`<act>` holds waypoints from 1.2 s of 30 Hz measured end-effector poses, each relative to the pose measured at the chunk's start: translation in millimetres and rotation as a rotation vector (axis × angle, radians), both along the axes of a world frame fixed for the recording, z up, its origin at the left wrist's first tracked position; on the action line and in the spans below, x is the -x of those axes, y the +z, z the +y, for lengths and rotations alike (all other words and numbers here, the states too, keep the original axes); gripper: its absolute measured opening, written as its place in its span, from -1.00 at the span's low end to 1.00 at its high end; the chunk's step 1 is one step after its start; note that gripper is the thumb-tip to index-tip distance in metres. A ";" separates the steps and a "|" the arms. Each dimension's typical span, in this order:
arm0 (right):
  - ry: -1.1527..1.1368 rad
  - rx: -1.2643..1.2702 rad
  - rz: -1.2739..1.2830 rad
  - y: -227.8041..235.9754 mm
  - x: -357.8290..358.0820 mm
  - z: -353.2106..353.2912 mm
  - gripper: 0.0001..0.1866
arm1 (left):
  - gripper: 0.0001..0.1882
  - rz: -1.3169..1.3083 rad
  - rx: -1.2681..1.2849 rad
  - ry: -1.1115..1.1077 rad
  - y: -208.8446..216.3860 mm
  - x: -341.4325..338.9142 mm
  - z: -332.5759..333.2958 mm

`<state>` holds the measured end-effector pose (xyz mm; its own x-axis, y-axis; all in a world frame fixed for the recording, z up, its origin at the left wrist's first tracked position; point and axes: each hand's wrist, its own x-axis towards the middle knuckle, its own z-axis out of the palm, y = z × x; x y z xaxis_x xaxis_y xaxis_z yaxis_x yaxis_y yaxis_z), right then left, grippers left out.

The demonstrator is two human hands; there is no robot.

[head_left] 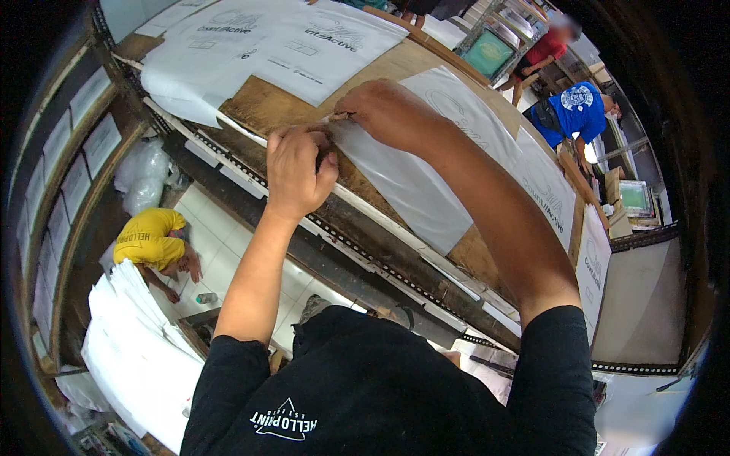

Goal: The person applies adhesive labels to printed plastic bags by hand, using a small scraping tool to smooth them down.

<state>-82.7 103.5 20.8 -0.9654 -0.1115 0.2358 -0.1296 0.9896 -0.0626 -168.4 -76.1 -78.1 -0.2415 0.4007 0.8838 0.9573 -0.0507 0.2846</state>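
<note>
My left hand [298,173] is closed, its fingers curled in at the near edge of a long brown board [262,102]. Just beyond and to the right, my right hand [388,112] bends down with its fingers pinched together. A small brownish bit shows at those fingertips; what it is I cannot make out. From under the right hand a translucent plastic sheet [403,182] spreads across the board toward the near right. What the left fingers grip, if anything, is hidden. Farther along the board lie more translucent sheets with grey print [327,49].
A perforated metal rail [357,247] runs along the board's near side. At lower left rises a stack of white sheets [133,357]. A person in yellow [148,239] crouches on the tiled floor near a bottle [206,298]. People in blue [574,110] and red [544,49] are at far right.
</note>
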 end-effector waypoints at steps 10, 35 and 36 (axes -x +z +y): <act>0.045 -0.127 -0.227 15.1 -120.2 -14.0 -0.71 | -0.81 0.031 -0.009 0.039 -2.1 -0.6 -1.8; 0.011 0.142 -0.246 78.9 -99.6 -5.1 -0.86 | -0.83 -0.015 0.040 0.026 -1.0 -2.2 -3.1; -0.017 0.116 -0.230 73.7 -86.1 -8.3 -0.86 | -0.83 -0.028 0.051 0.016 1.5 -3.1 -1.7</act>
